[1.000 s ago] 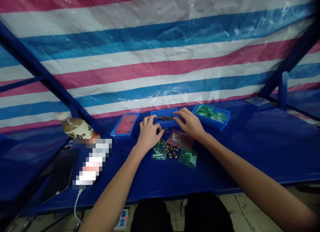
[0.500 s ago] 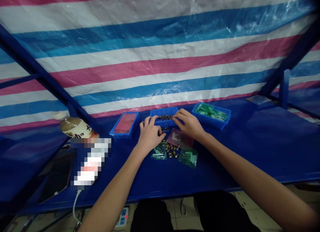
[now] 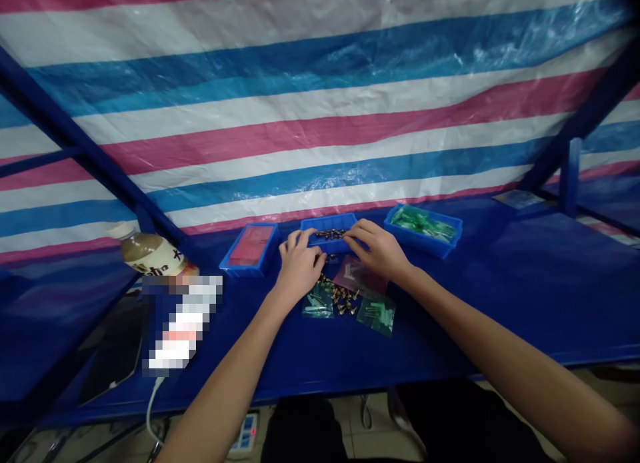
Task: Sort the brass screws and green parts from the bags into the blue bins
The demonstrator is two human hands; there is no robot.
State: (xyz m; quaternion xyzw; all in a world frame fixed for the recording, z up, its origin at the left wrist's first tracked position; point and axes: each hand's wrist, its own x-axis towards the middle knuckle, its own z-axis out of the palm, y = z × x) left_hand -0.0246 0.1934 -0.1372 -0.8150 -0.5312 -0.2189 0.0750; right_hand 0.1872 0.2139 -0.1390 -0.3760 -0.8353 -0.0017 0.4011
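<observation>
A blue bin [image 3: 327, 222] with small brass-coloured metal parts [image 3: 330, 234] in it stands between my hands. My left hand [image 3: 299, 266] bends over the bin's left end, index finger reaching to its rim and thumb apart. My right hand [image 3: 375, 248] is at the bin's right end, fingertips pressed together by the metal parts; whatever they pinch is hidden. In front lies a loose pile of brass-coloured parts [image 3: 345, 303]. Around it are a green-tinted bag [image 3: 318, 302] by my left wrist, another small green bag [image 3: 377, 314] and a pinkish bag [image 3: 361, 275].
A blue bin of pink packets [image 3: 249, 245] stands left, and a blue bin of green bags [image 3: 424, 226] right. Farther left are a drink bottle [image 3: 153, 255], a dark tablet-like device [image 3: 114, 353] and a blurred-out item with a white cable [image 3: 151, 410]. Striped sheeting hangs behind.
My left thumb has drawn up from above the loose pile towards the bin's front edge. The right hand has barely shifted.
</observation>
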